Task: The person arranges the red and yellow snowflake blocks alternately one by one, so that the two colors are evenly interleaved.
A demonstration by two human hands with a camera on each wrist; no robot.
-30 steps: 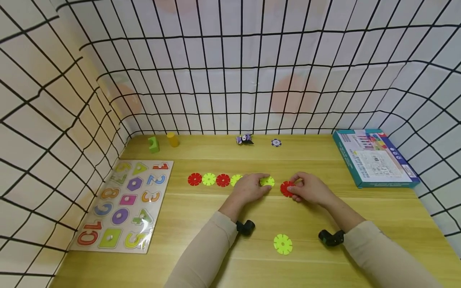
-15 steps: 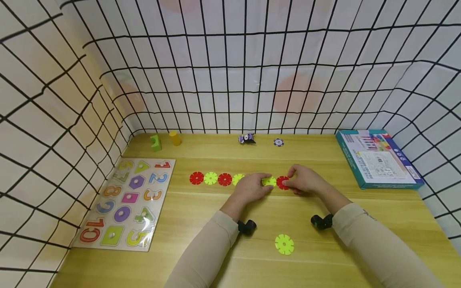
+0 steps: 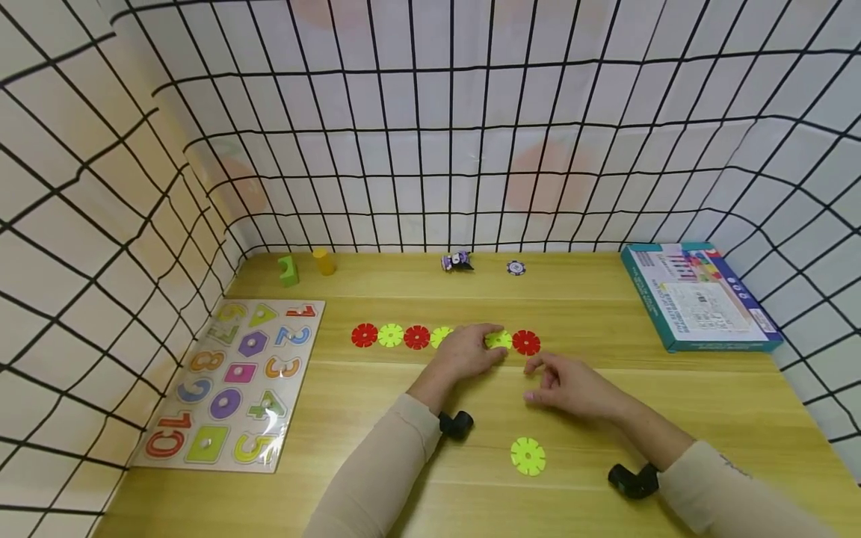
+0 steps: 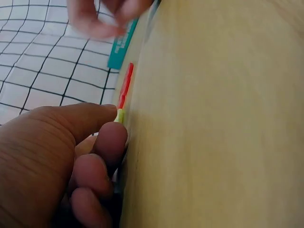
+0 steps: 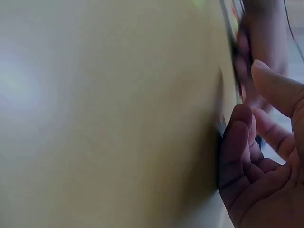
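Red and yellow-green notched plastic discs lie in a row across the wooden table in the head view. My left hand [image 3: 466,353] rests over the row, with thumb and index finger gripping the edges of a yellow-green disc [image 3: 500,340] and covering part of the row. Against that disc's right side lies a red disc [image 3: 526,343], flat on the table. Just below and right of it, my right hand [image 3: 572,386] holds nothing; its fingers are loosely bent, thumb apart. A single yellow-green disc [image 3: 528,456] lies nearer the front, below both hands.
On the left lies a number-and-shape puzzle board [image 3: 229,385]. Along the back stand a green block [image 3: 288,270], a yellow cylinder [image 3: 323,261], a small purple figure [image 3: 457,261] and a round chip [image 3: 516,267]. A teal-edged box [image 3: 702,297] lies back right, beside the black grid wall.
My right hand set the red disc at the row's right end, let it go and drew back toward the front. The left hand kept its place on the yellow-green disc.
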